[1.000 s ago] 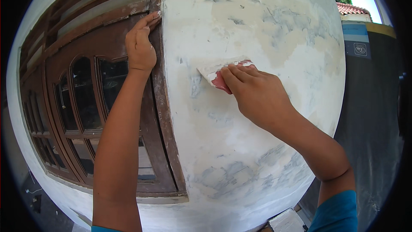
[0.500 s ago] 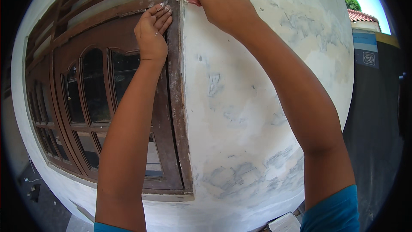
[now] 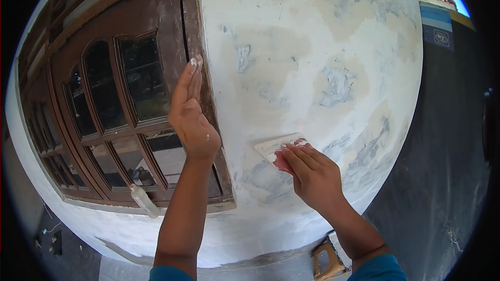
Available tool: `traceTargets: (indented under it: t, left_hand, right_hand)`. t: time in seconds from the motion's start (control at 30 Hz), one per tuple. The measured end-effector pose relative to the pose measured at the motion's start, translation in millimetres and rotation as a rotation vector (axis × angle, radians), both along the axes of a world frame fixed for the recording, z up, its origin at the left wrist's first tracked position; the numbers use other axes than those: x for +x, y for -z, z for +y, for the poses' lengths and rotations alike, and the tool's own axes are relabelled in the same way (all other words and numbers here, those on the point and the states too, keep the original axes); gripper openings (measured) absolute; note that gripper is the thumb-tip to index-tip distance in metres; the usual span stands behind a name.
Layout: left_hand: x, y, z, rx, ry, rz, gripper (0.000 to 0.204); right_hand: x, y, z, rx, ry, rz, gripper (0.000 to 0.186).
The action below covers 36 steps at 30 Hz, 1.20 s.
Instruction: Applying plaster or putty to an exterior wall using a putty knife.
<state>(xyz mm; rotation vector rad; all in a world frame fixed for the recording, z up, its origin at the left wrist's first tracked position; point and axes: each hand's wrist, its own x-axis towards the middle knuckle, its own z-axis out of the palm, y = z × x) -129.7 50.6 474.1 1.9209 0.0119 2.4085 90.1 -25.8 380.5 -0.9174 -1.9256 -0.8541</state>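
A right hand grips a red-and-white scraper against a wall partly coated in pale patches, grey streaks seemingly left uncovered here and there; the left hand, outstretched, its grip empty, is beside a brown window frame.

Teal-blue sleeves; forearms bare; hands bare, white smears on left fingertips, white speck near left wrist.

The right grip hides part of the scraper; below it, the right forearm covers one side of a tan object. Below the left grip, the left forearm hides some window frame; farther down-left, a dark item is too small to tell.
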Motion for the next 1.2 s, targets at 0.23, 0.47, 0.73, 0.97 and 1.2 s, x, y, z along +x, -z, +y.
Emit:
traceTargets:
  t: [0.23, 0.47, 0.73, 0.97, 1.2]
  left_hand:
    - [60, 297, -51, -0.652, 0.103, 0.003, 0.063]
    - [109, 408, -101, -1.237, 0.351, 0.140, 0.068]
    - [140, 447, -105, -1.568, 0.496, 0.415, 0.079]
    - [189, 542, -115, -1.973, 0.264, 0.551, 0.085]
    - [320, 648, -122, -2.461, 0.316, 0.093, 0.096]
  right_hand:
    - [36, 150, -24, -0.811, -0.643, 1.728, 0.035]
    - [93, 247, -65, -0.994, -0.582, 2.213, 0.039]
    - [182, 317, -120, -0.933, -0.172, 2.319, 0.033]
    - [345, 445, -158, -0.923, 0.566, 1.849, 0.037]
    - [445, 582, -122, -1.484, 0.754, 1.373, 0.029]
